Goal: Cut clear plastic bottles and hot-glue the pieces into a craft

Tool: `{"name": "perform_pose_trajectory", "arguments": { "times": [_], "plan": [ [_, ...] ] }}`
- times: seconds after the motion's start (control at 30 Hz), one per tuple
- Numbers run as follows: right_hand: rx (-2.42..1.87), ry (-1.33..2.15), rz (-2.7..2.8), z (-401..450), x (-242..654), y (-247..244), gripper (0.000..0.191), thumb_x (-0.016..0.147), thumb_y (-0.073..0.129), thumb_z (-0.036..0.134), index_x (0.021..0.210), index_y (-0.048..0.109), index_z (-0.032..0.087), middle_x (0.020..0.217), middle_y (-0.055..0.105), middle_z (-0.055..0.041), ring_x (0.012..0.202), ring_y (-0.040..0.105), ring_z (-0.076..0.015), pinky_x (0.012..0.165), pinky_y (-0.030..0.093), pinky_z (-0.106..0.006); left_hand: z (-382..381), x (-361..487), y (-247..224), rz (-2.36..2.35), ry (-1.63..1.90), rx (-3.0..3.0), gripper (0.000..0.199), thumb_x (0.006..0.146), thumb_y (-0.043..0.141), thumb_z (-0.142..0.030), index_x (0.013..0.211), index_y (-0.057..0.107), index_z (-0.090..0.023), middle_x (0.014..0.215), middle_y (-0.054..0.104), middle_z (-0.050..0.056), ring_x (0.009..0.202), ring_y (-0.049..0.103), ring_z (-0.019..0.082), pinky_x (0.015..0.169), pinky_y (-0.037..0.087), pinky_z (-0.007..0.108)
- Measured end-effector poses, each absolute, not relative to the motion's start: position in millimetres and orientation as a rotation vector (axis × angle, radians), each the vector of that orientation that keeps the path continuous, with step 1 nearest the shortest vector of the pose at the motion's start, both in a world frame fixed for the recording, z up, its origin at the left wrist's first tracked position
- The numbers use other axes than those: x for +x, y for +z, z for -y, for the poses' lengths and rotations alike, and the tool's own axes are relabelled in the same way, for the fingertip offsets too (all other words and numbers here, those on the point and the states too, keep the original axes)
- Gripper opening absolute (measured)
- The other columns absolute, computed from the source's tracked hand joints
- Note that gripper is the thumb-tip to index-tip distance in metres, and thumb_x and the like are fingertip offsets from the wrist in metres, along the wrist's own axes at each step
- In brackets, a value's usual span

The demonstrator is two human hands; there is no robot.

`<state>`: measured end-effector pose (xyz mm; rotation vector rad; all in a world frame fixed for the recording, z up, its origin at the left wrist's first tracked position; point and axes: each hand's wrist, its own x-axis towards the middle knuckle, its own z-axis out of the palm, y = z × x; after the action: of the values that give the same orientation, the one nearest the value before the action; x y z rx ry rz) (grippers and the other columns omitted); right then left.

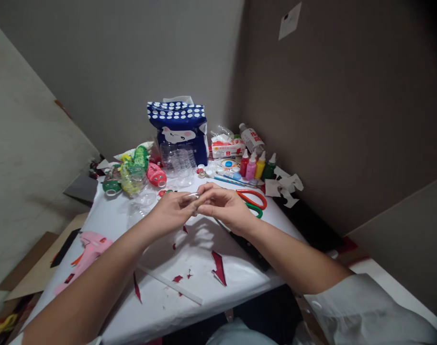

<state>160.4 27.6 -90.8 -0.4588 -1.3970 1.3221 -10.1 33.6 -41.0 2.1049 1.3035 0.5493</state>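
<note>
Above the middle of the white-covered table (157, 311), my left hand (171, 209) and my right hand (223, 207) meet, fingers closed together around a small clear piece (193, 195). Most of that piece is hidden by the fingers; it looks like transparent plastic. Scissors with orange and green handles (259, 197) lie just beyond my right hand. Clear plastic (137, 211) rests left of my left hand. Below the hands are dark red scraps (218, 268) and a translucent glue stick (171, 285).
A pink glue gun (91, 249) lies at the left. Behind stand clear cups (182, 165), a blue bag (178, 129), painted bottles (156, 175), a tissue pack (227, 148) and several paint bottles (260, 166). White paper scraps (288, 184) are at the right edge.
</note>
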Motion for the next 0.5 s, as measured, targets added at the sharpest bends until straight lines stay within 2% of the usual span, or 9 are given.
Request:
{"name": "perform_pose_trajectory", "arguments": {
  "times": [0.1,0.2,0.3,0.4,0.5],
  "plan": [
    [-0.522,1.268,1.390,-26,162,-88,0.018,0.071,0.080,0.039,0.077,0.077,0.023,0.099,0.061,-0.0046,0.091,0.062,-0.0184,0.078,0.054,-0.034,-33,-10,-38,-1.234,0.479,1.952,0.036,0.079,0.055,-0.048,0.076,0.070,-0.015,0.071,0.071,0.005,0.066,0.065,0.017,0.061,0.052,0.025],
    [-0.614,1.175,1.239,-29,164,-86,0.022,0.077,0.073,0.044,0.078,0.074,0.022,0.086,0.066,-0.0025,0.071,0.059,-0.0137,0.069,0.053,-0.031,-31,-11,-35,-1.248,0.553,1.836,0.037,0.082,0.053,-0.047,0.077,0.068,-0.015,0.075,0.074,0.007,0.068,0.068,0.018,0.063,0.056,0.027],
    [-0.663,1.153,1.161,-32,165,-85,0.019,0.083,0.067,0.040,0.086,0.071,0.022,0.076,0.066,-0.0005,0.063,0.055,-0.0112,0.063,0.050,-0.027,-30,-12,-37,-1.278,0.667,1.751,0.036,0.081,0.055,-0.049,0.077,0.067,-0.014,0.075,0.074,0.008,0.071,0.071,0.019,0.065,0.057,0.028],
    [-0.657,1.186,1.258,-31,164,-86,0.021,0.080,0.070,0.036,0.097,0.072,0.023,0.094,0.067,-0.0032,0.073,0.058,-0.0126,0.062,0.050,-0.025,-28,-11,-39,-1.280,0.692,1.682,0.040,0.076,0.059,-0.054,0.074,0.065,-0.014,0.067,0.072,0.006,0.066,0.070,0.018,0.065,0.056,0.028],
    [-0.625,1.117,1.428,-27,164,-87,0.025,0.079,0.073,0.032,0.104,0.072,0.027,0.114,0.057,-0.0046,0.085,0.056,-0.0132,0.071,0.052,-0.026,-24,-7,-37,-1.287,0.665,1.682,0.041,0.075,0.058,-0.055,0.068,0.061,-0.015,0.055,0.066,0.003,0.053,0.064,0.014,0.057,0.053,0.026]
  ]
}}
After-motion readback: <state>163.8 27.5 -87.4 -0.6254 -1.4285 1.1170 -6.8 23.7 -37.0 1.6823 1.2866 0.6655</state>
